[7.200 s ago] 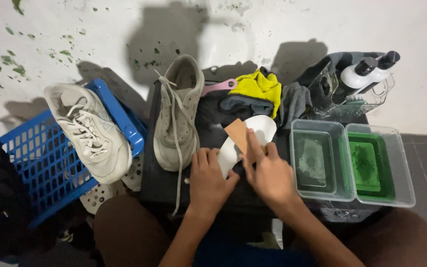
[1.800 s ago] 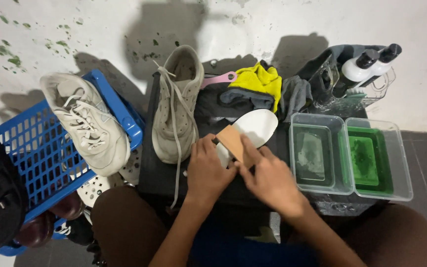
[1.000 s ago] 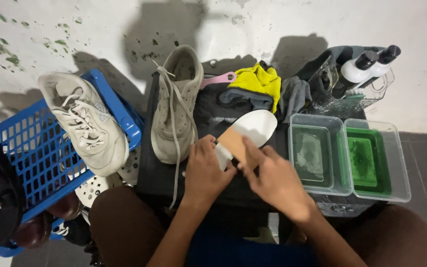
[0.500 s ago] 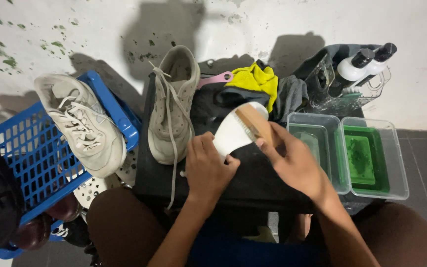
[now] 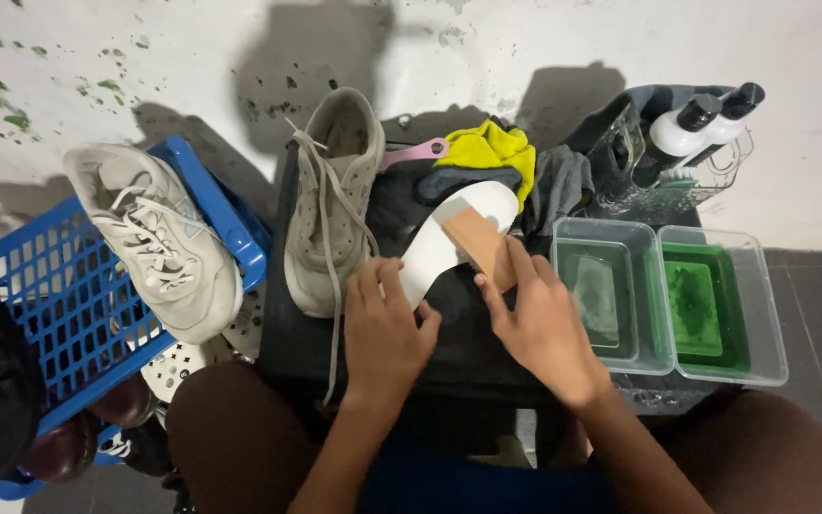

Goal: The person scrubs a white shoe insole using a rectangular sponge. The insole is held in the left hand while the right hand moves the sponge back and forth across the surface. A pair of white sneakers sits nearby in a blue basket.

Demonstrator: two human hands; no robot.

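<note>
A: Illumination level?
B: Bright and even. The source sits in front of the wall (image 5: 525, 57), near the camera; hard dark shadows fall on it behind the shoe (image 5: 330, 200) and bottles (image 5: 701, 128).
A: Sharpness?
B: Sharp overall, with slight softness at the frame edges

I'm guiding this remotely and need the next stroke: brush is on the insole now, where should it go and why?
Probably draw the wooden brush back down the white insole toward the left hand. The right hand presses the brush near the insole's upper end, while the left hand pins the lower end on the dark work surface, so the stretch between them looks unbrushed in this stroke.
</note>
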